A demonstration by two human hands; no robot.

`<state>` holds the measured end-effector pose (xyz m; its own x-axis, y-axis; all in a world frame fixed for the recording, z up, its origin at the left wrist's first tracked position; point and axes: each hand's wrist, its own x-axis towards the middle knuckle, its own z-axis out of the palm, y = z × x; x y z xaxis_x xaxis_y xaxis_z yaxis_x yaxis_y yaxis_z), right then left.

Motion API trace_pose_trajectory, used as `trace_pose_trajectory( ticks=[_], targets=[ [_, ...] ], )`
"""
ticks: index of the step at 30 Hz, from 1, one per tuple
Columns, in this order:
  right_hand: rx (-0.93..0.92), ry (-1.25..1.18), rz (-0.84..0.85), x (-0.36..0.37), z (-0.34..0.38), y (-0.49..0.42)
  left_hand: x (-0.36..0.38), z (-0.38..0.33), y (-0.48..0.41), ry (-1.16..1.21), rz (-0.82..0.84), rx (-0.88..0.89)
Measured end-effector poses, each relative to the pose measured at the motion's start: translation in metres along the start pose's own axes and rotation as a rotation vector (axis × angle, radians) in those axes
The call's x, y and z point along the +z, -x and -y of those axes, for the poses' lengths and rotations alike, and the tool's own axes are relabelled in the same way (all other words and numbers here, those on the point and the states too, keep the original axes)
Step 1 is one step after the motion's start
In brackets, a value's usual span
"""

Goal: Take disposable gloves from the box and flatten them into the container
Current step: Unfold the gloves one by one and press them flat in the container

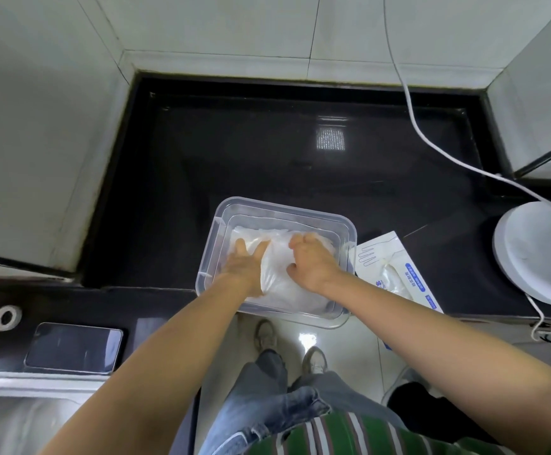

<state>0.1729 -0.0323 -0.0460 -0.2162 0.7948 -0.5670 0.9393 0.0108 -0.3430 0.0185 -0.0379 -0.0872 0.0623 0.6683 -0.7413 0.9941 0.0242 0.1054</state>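
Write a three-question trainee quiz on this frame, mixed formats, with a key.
1. True or false: the glove box lies to the left of the clear plastic container.
2. Which hand lies flat, fingers straight, on the disposable gloves? A) left hand B) right hand C) neither
3. Fill in: the right hand's fingers are ____.
Key: 1 false, it lies to the right; 2 A; 3 curled.
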Motion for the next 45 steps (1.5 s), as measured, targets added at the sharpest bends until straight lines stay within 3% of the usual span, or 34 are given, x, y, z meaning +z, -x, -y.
trace_pose_trajectory(
  ticks=[2,4,6,9,12,14,16,18,20,23,25,26,36,40,42,45],
  targets=[
    [-0.082,0.016,0.154,0.001,0.001,0.005,0.001,-0.001,-0.001,-0.003,-0.020,-0.007],
    [-0.068,0.202,0.441,0.003,-0.001,0.009,0.001,-0.001,-0.001,0.011,-0.035,-0.005],
    [-0.055,0.318,0.566,0.004,-0.004,0.013,0.002,-0.003,0.000,0.007,-0.029,-0.004],
    [-0.138,0.194,0.431,0.001,-0.002,0.013,0.002,-0.002,0.001,0.015,-0.018,-0.010],
    [-0.272,-0.058,0.092,-0.019,-0.004,0.020,-0.005,-0.007,0.010,0.015,-0.053,0.010],
    [-0.298,-0.255,-0.144,-0.037,-0.012,0.025,-0.010,-0.013,0.021,-0.062,-0.212,0.021],
    [-0.292,-0.374,-0.376,-0.053,-0.028,0.031,-0.013,-0.021,0.033,-0.119,-0.509,0.071],
    [-0.207,-0.403,-0.517,-0.063,-0.051,0.034,-0.016,-0.028,0.045,-0.012,-0.716,0.203],
    [-0.037,-0.332,-0.484,-0.068,-0.079,0.039,-0.016,-0.040,0.061,0.105,-0.665,0.416],
    [0.202,-0.070,-0.096,-0.065,-0.112,0.052,-0.010,-0.062,0.083,0.000,-0.496,0.692],
    [0.252,0.131,0.170,-0.056,-0.122,0.071,0.000,-0.076,0.088,-0.151,-0.463,0.743],
    [0.248,0.196,0.224,-0.050,-0.124,0.078,0.004,-0.079,0.087,-0.215,-0.463,0.741],
    [0.180,-0.152,0.004,-0.019,-0.136,0.081,0.010,-0.105,0.089,-0.163,-0.728,0.495],
    [0.148,-0.148,-0.168,-0.020,-0.144,0.083,0.017,-0.125,0.097,-0.062,-0.901,0.680],
    [0.167,-0.182,-0.171,-0.018,-0.148,0.084,0.023,-0.144,0.102,-0.051,-0.826,0.745],
    [0.134,-0.122,-0.128,-0.014,-0.153,0.087,0.036,-0.177,0.106,-0.116,-0.540,0.562]
  ],
)
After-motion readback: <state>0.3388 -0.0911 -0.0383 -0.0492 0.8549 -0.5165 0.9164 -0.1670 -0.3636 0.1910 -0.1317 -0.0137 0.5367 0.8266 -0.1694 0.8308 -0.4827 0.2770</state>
